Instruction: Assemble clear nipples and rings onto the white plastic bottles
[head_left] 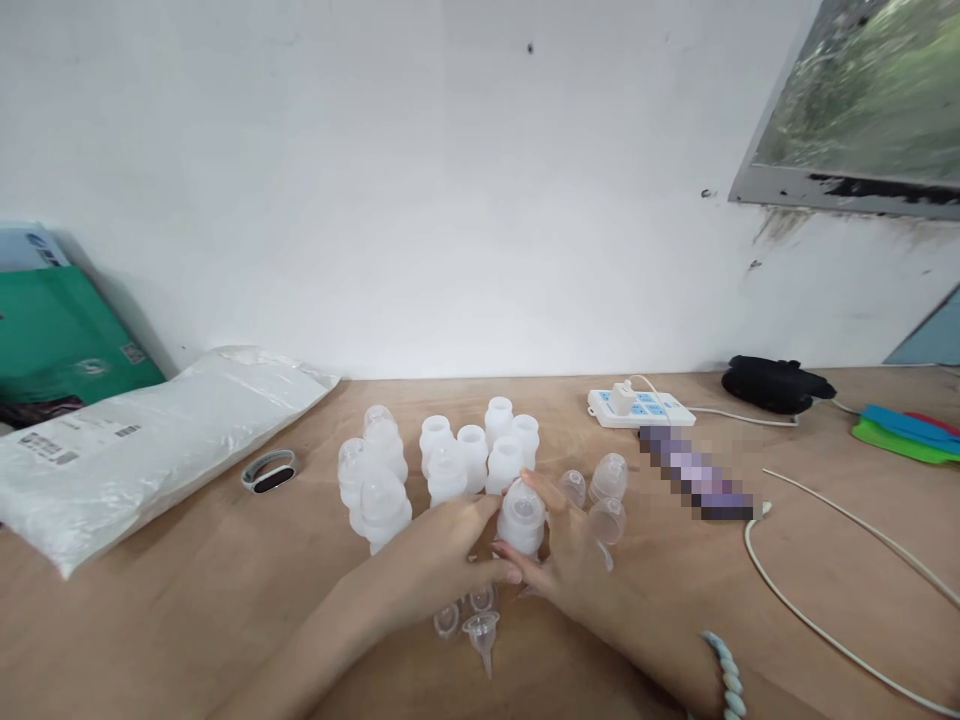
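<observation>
A small translucent white bottle with a clear domed cap [523, 515] stands upright between my two hands. My right hand [562, 545] curls round its right side, index finger up by the cap. From the left, my left hand [461, 545] closes on the same bottle, its thumb low at the front; some fingertips are hidden. Just behind are several uncapped white bottles [472, 455]. Capped bottles [385, 510] stand in a group to the left. Loose clear domed caps [609, 478] lie beyond my right hand. Near my wrists lie clear funnel-shaped nozzle pieces [482, 630].
On the brown tabletop [150, 630], a white plastic mailing bag [172, 430] and a fitness band [270, 472] lie left. A power strip [641, 408], a blurred phone [694, 472], a white cable [810, 620] and a black pouch [776, 385] are right. A wall [450, 200] closes the back.
</observation>
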